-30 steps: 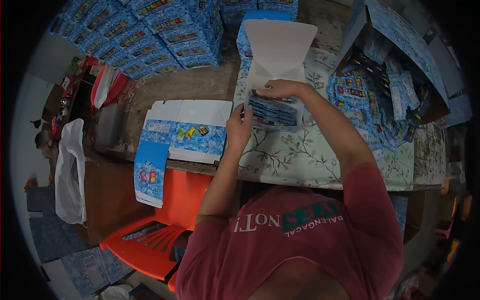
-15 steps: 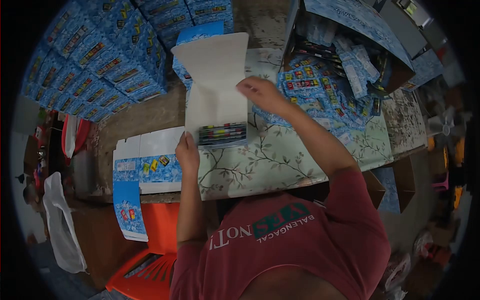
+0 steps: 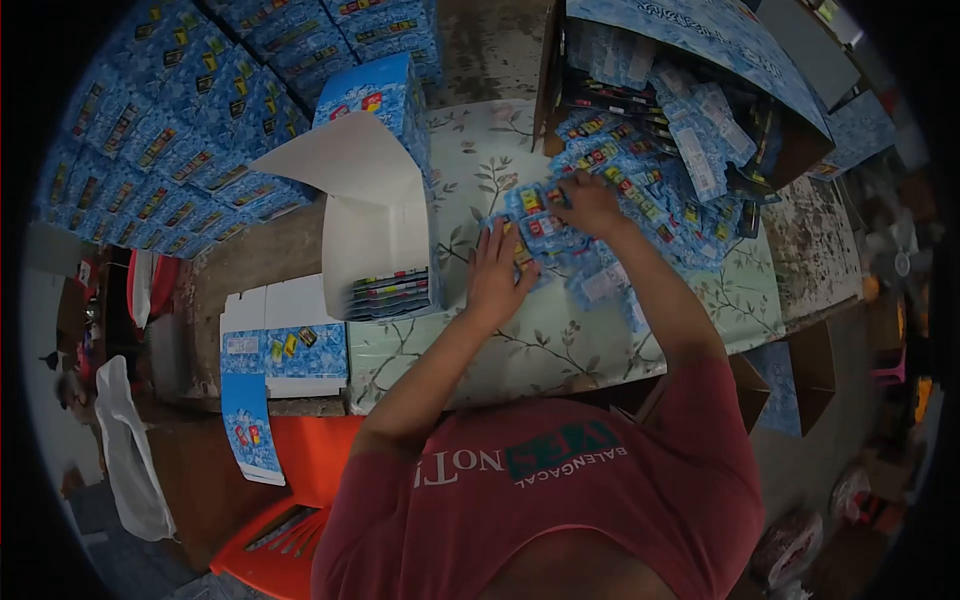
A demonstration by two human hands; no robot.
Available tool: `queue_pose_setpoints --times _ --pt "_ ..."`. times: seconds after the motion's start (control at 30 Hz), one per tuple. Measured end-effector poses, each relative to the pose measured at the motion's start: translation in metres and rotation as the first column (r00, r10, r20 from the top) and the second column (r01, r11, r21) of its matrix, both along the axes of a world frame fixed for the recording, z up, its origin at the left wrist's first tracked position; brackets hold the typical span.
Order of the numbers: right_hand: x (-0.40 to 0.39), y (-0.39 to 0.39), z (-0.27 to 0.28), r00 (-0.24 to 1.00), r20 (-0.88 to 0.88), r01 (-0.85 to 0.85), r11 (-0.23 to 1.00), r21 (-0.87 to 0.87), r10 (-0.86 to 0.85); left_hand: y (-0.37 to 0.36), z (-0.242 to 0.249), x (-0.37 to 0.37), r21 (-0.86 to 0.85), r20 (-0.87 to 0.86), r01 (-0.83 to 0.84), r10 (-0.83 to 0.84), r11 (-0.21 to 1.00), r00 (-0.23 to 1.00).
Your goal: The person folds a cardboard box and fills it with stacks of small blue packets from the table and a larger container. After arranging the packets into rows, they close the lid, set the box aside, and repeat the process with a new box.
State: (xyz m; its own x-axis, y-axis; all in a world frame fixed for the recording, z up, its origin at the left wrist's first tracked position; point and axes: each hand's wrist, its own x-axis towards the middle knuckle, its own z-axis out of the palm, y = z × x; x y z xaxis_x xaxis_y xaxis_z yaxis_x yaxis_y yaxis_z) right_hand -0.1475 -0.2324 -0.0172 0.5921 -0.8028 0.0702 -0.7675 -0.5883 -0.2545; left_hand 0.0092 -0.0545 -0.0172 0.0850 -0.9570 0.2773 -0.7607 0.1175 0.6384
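My left hand (image 3: 500, 278) lies with its fingers stretched out over the near end of some blue printed packets (image 3: 538, 205) on the cloth. My right hand (image 3: 592, 205) has its fingers bent and closed on the far end of the same packets. To the left of my hands stands an open carton (image 3: 375, 235), white inside, its lid folded back. Several packets (image 3: 390, 290) are stacked at its near end, edges up. A loose heap of similar blue packets (image 3: 640, 185) spreads to the right of my right hand and partly under it.
A large blue box (image 3: 700, 40) lies on its side at the back right, packets spilling out. Stacked blue cartons (image 3: 170, 130) rise at the back left. Flattened cartons (image 3: 290, 350) lie at the table's front left edge. A red chair (image 3: 310, 450) stands below.
My left hand has let go of the open carton and moved right onto the packets. My right hand has left the carton's side and come down on the packets. The carton's lid leans further left.
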Motion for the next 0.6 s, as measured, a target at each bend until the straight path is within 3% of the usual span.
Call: queue_pose_setpoints --times 0.03,0.07,0.13,0.17,0.23,0.27,0.33,0.37,0.53,0.6 --pt "-0.003 0.019 -0.003 1.000 0.012 0.005 0.999 -0.033 -0.005 -0.009 -0.012 -0.003 0.081 0.141 -0.051 0.039 0.995 0.989" --pt "-0.011 0.030 -0.006 1.000 0.004 0.013 1.000 -0.024 -0.013 -0.011 -0.017 -0.005 0.090 0.133 -0.042 0.030 0.995 0.991" --pt "-0.024 0.056 -0.010 0.977 0.211 0.002 0.984 -0.176 0.036 -0.005 -0.025 -0.002 0.098 0.380 0.004 -0.041 0.995 0.924" --pt "-0.035 0.067 -0.008 0.978 0.208 0.010 0.987 -0.160 0.024 -0.001 -0.028 0.004 0.115 0.376 0.012 -0.055 0.993 0.925" --pt "-0.065 0.088 0.023 0.968 0.251 -0.039 0.982 0.187 -0.009 0.006 -0.031 0.017 0.119 0.292 0.198 -0.225 0.973 0.929" --pt "-0.080 0.103 0.025 0.970 0.243 -0.034 0.979 0.200 -0.016 0.014 -0.030 0.018 0.130 0.282 0.203 -0.233 0.970 0.931" --pt "-0.104 0.130 0.028 0.994 0.074 -0.099 0.969 0.226 0.084 0.029 -0.026 0.018 0.080 0.240 -0.030 0.009 0.996 0.971" --pt "-0.107 0.138 0.026 0.994 0.071 -0.093 0.968 0.233 0.079 0.035 -0.033 0.017 0.109 0.274 -0.135 0.100 0.985 0.956" --pt "-0.111 0.169 0.020 0.994 -0.093 -0.045 0.986 0.161 0.060 0.043 -0.038 0.018 0.091 0.277 -0.119 0.090 0.989 0.957" --pt "-0.110 0.172 0.014 0.998 -0.050 -0.040 0.994 0.103 0.045 0.047 -0.031 0.014 0.063 0.237 -0.106 0.088 0.992 0.968"
